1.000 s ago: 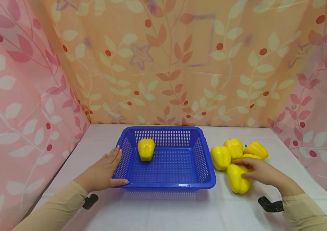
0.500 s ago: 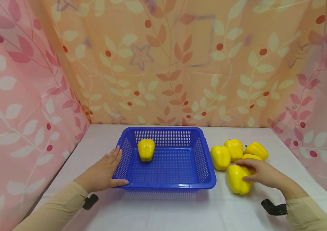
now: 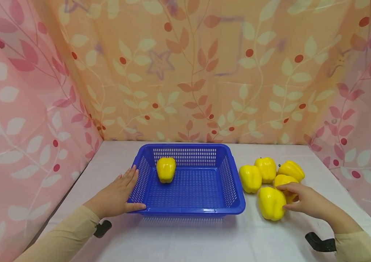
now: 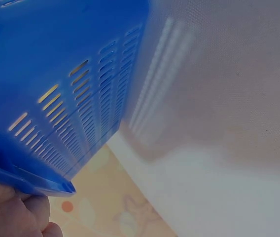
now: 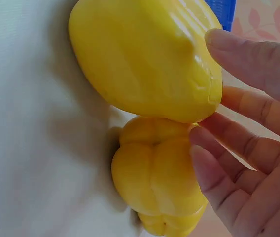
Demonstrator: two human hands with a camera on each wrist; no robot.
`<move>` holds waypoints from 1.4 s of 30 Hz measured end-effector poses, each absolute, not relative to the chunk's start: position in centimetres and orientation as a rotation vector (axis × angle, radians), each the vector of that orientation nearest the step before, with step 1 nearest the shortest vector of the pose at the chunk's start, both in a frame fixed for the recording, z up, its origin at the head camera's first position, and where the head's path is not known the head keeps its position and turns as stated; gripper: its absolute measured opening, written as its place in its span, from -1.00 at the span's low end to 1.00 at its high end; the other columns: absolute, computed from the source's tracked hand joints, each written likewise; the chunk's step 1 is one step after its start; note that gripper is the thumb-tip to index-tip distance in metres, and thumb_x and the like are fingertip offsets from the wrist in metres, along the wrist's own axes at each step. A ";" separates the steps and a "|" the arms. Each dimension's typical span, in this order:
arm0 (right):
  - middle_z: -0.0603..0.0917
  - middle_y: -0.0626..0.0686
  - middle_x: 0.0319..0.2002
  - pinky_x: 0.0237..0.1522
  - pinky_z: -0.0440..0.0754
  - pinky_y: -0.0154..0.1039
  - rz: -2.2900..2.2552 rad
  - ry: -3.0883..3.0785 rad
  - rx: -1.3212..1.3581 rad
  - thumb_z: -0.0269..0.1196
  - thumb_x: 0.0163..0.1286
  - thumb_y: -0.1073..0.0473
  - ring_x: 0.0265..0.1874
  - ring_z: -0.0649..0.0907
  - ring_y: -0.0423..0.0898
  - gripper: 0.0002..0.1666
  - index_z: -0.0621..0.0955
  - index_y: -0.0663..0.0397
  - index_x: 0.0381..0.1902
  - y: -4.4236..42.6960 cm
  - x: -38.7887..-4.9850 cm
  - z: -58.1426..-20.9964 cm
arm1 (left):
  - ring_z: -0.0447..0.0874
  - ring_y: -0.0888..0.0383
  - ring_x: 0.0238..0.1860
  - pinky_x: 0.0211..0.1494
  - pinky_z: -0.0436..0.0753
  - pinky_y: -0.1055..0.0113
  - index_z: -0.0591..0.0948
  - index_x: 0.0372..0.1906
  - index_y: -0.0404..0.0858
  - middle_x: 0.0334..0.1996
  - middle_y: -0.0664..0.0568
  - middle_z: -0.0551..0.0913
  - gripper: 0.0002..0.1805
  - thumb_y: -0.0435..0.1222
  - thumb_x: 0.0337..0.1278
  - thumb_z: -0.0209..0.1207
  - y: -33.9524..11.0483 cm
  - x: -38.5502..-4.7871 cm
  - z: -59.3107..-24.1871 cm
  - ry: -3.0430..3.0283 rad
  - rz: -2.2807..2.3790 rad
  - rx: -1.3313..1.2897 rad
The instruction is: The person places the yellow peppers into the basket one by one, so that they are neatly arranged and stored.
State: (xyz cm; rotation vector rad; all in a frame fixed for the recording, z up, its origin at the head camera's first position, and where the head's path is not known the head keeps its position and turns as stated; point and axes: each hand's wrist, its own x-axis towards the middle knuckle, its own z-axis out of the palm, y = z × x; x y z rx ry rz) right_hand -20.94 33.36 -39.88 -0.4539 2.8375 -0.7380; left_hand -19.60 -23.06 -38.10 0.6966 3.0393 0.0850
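White cloth covers the table as I follow, through remote cameras, a person in tan sleeves. Closest to the viewer, the front pepper sits on the cloth, just right of the blue basket, its longer axis running roughly near to far; whether it stands or lies, I cannot tell. At its right flank is the right hand — thumb and fingers parted, loosely curved, holding nothing. My right wrist view sets the thumb tip at the pepper's edge, though I cannot confirm contact. Over the basket's near left corner, the left hand rests with fingers extended along the side rim and thumb on the near rim. By my reading, one relation counts: the front pepper lies between the right hand and the basket, directly left of that hand, while the left hand is well apart, across the basket. Inside, towards the left wall, sits a lone pepper. Behind the front pepper cluster four more: a half-covered pepper at the right fingers, a basket-side pepper, a rear pepper and a green-stemmed pepper. Beyond them hang leaf-print drapes, orange behind, pink at the sides.
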 end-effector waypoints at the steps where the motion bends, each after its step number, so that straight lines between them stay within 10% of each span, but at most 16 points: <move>1: 0.55 -0.04 -0.20 -0.28 0.60 -0.30 -0.738 2.833 -0.452 0.41 -0.05 -0.08 -0.29 0.48 -0.10 -0.24 0.49 0.10 0.11 33.4 -20.9 -39.9 | -0.17 -0.17 0.41 0.35 0.00 -0.12 -0.03 0.39 -0.43 0.41 -0.27 -0.15 0.20 0.39 -0.13 0.00 -23.1 -19.6 -38.1 3.040 0.083 0.697; 7: 0.49 -0.06 -0.29 -0.36 0.55 -0.40 -0.775 2.800 -0.479 0.41 -0.04 -0.09 -0.35 0.44 -0.11 -0.19 0.45 0.11 0.16 33.4 -20.8 -40.2 | -0.16 -0.18 0.40 0.35 0.01 -0.12 -0.02 0.38 -0.44 0.41 -0.28 -0.14 0.20 0.40 -0.13 -0.01 -23.1 -19.6 -38.2 3.049 0.077 0.709; 26: 0.36 0.22 0.21 0.09 0.35 0.23 -0.886 2.755 -0.526 0.40 -0.07 -0.15 0.14 0.38 0.22 -0.02 0.32 0.07 0.29 32.0 -20.6 -41.6 | -0.18 -0.17 0.41 0.35 0.01 -0.12 -0.04 0.39 -0.43 0.41 -0.27 -0.16 0.22 0.43 -0.15 -0.06 -23.2 -19.7 -38.3 3.045 0.075 0.707; 42: 0.19 0.33 0.28 0.03 0.47 0.05 -0.895 2.713 -0.550 0.44 -0.09 -0.10 0.17 0.33 0.26 0.15 0.13 0.14 0.37 31.9 -20.7 -42.8 | -0.15 -0.17 0.40 0.35 0.00 -0.11 -0.02 0.38 -0.43 0.41 -0.27 -0.14 0.20 0.40 -0.13 -0.01 -23.1 -19.6 -38.2 3.045 0.082 0.706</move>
